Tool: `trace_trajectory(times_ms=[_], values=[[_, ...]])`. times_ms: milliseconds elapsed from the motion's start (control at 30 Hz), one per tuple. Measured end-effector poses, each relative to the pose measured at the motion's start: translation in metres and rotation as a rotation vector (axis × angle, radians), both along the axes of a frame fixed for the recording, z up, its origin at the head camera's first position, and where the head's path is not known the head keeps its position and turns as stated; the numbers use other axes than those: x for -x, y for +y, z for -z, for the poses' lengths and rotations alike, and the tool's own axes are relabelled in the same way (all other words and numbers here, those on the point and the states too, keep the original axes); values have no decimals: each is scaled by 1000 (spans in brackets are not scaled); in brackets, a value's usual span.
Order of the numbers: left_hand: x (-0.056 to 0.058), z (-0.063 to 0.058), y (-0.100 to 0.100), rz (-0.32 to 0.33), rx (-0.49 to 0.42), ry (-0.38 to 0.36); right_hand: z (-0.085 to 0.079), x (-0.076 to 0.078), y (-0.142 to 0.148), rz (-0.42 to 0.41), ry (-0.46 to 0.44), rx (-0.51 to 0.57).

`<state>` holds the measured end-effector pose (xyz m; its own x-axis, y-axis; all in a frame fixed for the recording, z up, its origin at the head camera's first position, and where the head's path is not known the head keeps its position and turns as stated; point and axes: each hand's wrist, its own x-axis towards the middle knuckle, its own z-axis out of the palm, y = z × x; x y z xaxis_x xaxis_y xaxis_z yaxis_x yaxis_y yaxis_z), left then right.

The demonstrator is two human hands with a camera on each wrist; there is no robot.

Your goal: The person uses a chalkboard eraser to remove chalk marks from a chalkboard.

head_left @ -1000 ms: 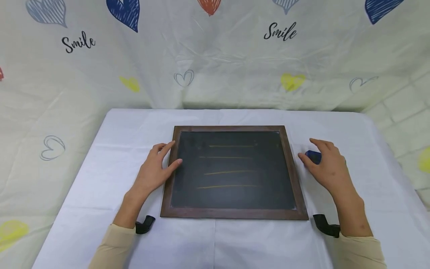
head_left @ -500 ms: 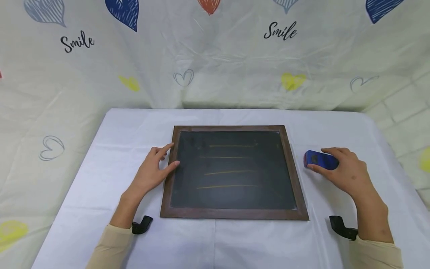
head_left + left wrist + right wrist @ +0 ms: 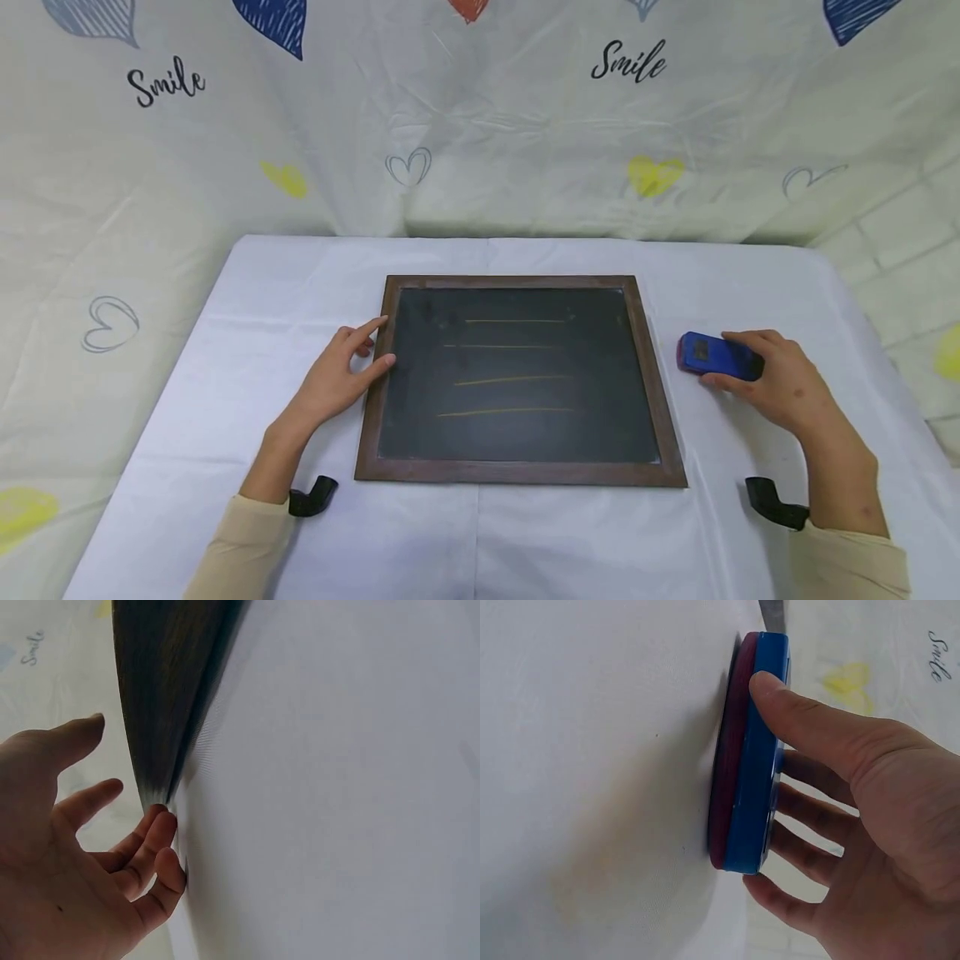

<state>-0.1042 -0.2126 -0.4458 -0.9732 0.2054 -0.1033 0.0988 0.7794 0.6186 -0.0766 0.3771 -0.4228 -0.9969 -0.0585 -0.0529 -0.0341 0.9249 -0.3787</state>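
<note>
A framed chalkboard (image 3: 517, 433) lies on the white cloth with several yellow chalk lines across its dark face. My left hand (image 3: 337, 379) is at the left side of its wooden frame, index fingertip and thumb at the edge. The left wrist view shows the other fingers loosely bent beside the frame (image 3: 169, 690). To the board's right, a blue chalkboard eraser (image 3: 712, 354) with a reddish pad rests on the cloth. My right hand (image 3: 783, 379) holds its right end, thumb (image 3: 780, 697) along the near long side and fingers on the far side.
The table (image 3: 585, 550) is covered by a white cloth. Behind it hangs a pale curtain (image 3: 510, 167) printed with hearts and "Smile". A black wrist mount (image 3: 313, 497) sticks out by the left sleeve, another mount (image 3: 776, 504) by the right sleeve.
My right hand has moved right from over the eraser's left end to its right end, uncovering most of the eraser. My left thumb has drawn back slightly toward the frame's outer edge.
</note>
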Motion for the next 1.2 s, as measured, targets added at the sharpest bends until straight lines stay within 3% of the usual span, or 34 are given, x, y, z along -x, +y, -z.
trace_trajectory(times_ms=[200,500,1067,1200], values=[[2,-2,-2,39,-25,12,0,3,2,-36,-1,9],[5,2,-4,68,-43,24,-5,4,5,-11,-63,11],[4,6,-7,63,-28,6,-9,10,-13,-14,82,92],[4,7,-8,58,-33,-5,-10,15,-21,-9,81,99]])
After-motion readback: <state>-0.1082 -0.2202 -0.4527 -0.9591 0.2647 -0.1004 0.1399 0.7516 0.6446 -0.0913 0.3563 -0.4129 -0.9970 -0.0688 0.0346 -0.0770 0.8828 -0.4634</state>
